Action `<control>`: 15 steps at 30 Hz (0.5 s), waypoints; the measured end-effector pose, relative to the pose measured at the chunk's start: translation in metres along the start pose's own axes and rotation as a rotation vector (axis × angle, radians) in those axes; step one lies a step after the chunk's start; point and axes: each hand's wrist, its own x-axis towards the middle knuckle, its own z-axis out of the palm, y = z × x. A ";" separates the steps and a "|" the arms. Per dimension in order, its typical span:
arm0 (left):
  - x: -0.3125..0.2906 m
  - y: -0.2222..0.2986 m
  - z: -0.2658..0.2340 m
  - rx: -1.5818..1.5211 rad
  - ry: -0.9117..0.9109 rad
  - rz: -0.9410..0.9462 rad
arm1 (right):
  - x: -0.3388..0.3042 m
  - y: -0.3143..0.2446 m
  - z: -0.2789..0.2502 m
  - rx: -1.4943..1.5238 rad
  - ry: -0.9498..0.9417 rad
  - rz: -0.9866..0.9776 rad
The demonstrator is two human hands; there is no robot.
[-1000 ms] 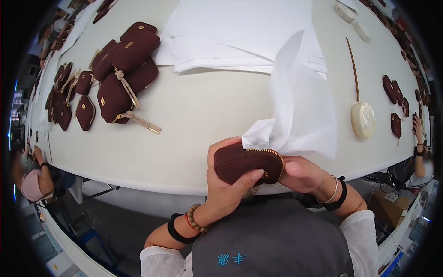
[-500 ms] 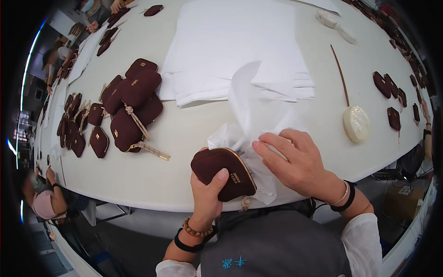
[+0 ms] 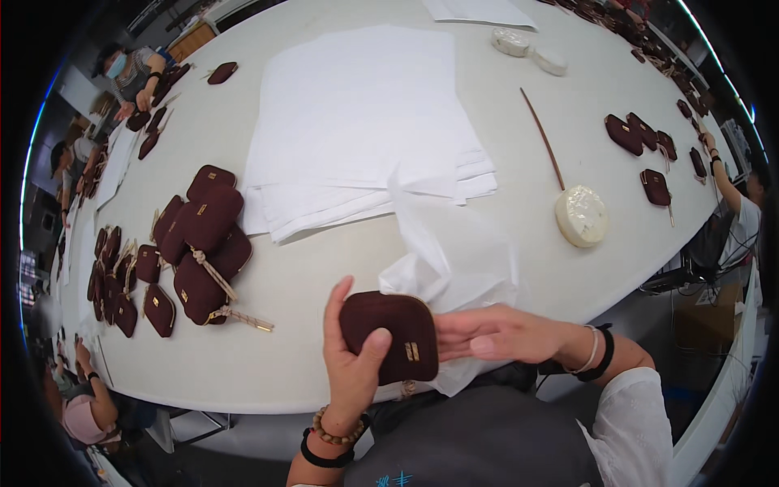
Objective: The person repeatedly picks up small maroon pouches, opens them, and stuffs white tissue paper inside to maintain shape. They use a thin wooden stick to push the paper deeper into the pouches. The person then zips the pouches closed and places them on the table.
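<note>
Since half a second ago, the right hand [image 3: 519, 334] has dropped from above the thin white sheet [image 3: 479, 252] to the three-o'clock side of the maroon pouch [image 3: 389, 325], its raised, bent fingers now laid out nearly straight. The left index finger, then mostly behind the pouch, now stands along its nine-o'clock side.

Directions are read from the pouch, twelve being the far side of the table [image 3: 316, 276]. The left hand [image 3: 350, 377] is closed on the pouch from about seven o'clock, thumb pressed on the front. The right hand lies open; its fingertips pass out of sight at the pouch's edge, and from where I stand one cannot tell whether they grip anything.

The pouch is held up near the table's front edge [image 3: 243, 406], before the grey apron [image 3: 487, 442]. Pale table top extends toward ten and eleven o'clock, as far as the pile of pouches [image 3: 207, 223]; the paper stack [image 3: 349, 114] bounds twelve, the wrapped cream disc [image 3: 582, 216] two.

The pouch is dark and round-cornered, tilted slightly, with a small gold mark [image 3: 412, 351] at lower right and a beige knot [image 3: 408, 388] below. The white sheet billows from behind its top; whether any goes inside is hidden.
</note>
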 end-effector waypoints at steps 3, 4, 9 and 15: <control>0.001 -0.006 0.022 0.053 -0.060 0.041 | 0.018 0.021 -0.002 0.180 -0.017 0.076; 0.008 -0.002 0.026 -0.038 -0.096 0.008 | 0.022 0.028 -0.007 0.415 0.020 0.021; 0.002 -0.009 0.031 -0.149 0.047 0.058 | 0.022 0.013 0.001 0.668 0.110 -0.094; 0.007 -0.015 0.033 -0.017 0.088 0.161 | 0.024 0.022 -0.012 0.102 0.061 0.044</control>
